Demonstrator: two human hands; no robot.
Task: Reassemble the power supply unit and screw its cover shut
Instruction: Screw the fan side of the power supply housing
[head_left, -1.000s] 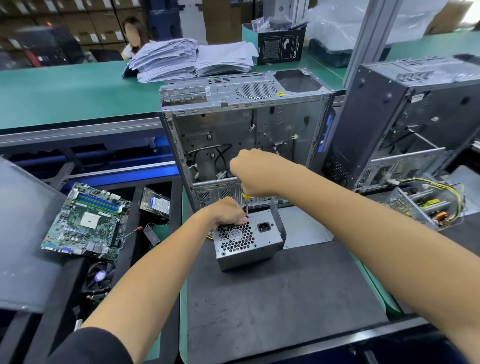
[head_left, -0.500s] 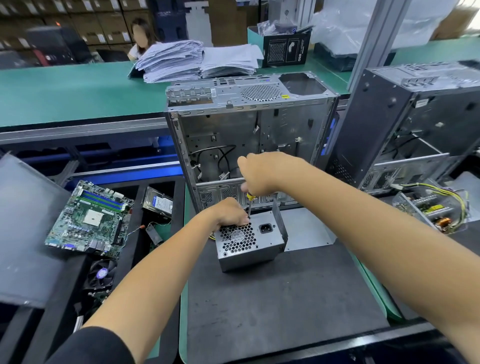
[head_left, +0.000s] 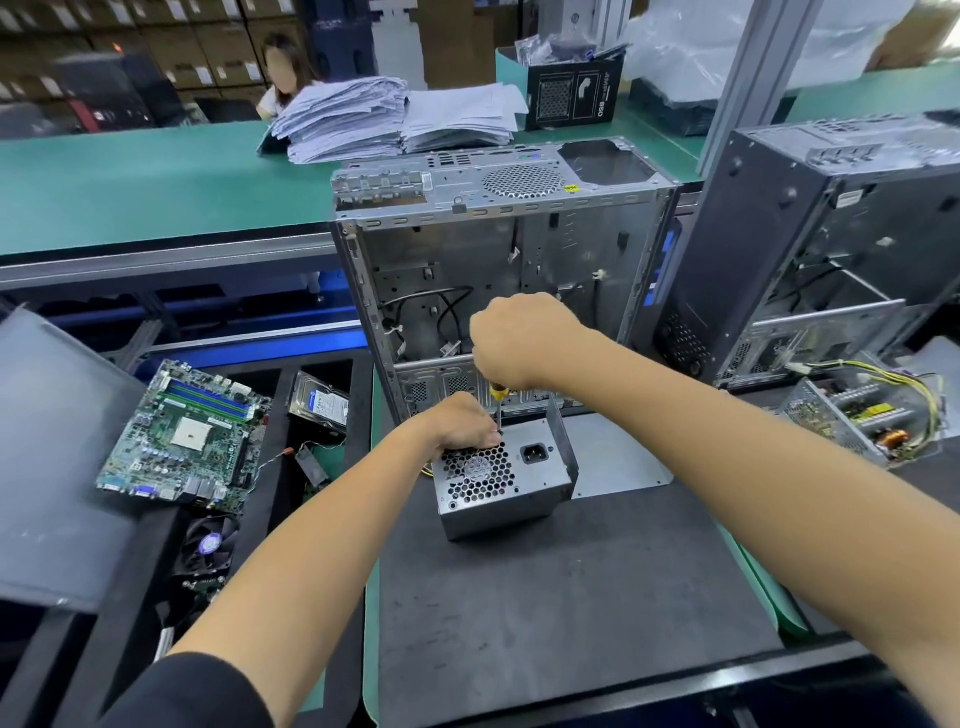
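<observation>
Open computer case (head_left: 498, 270) stands on the counter (head_left: 571, 597) — inside it only loose black cables and bare metal bays. Just in front of the case sits the power supply unit (head_left: 501, 480): small grey metal box, honeycomb fan grille and a black power socket on the face toward me, one side plate sticking up at its right edge. Left hand (head_left: 460, 421) rests on the unit's top left corner, fingers curled over the edge, gripping it. Right hand (head_left: 519, 338) is fisted round the yellow-handled screwdriver (head_left: 498, 402), shaft upright, tip down on the unit's top by the left hand. Right of the case: a second case (head_left: 831, 249), dark, and another opened supply (head_left: 862, 415) with yellow wires showing. Left of the case: one motherboard (head_left: 187, 431), one hard drive (head_left: 319, 402), one cooler fan (head_left: 210, 545) in a black tray. Behind the case — two stacks of papers (head_left: 395, 117), one black box (head_left: 574, 93).
</observation>
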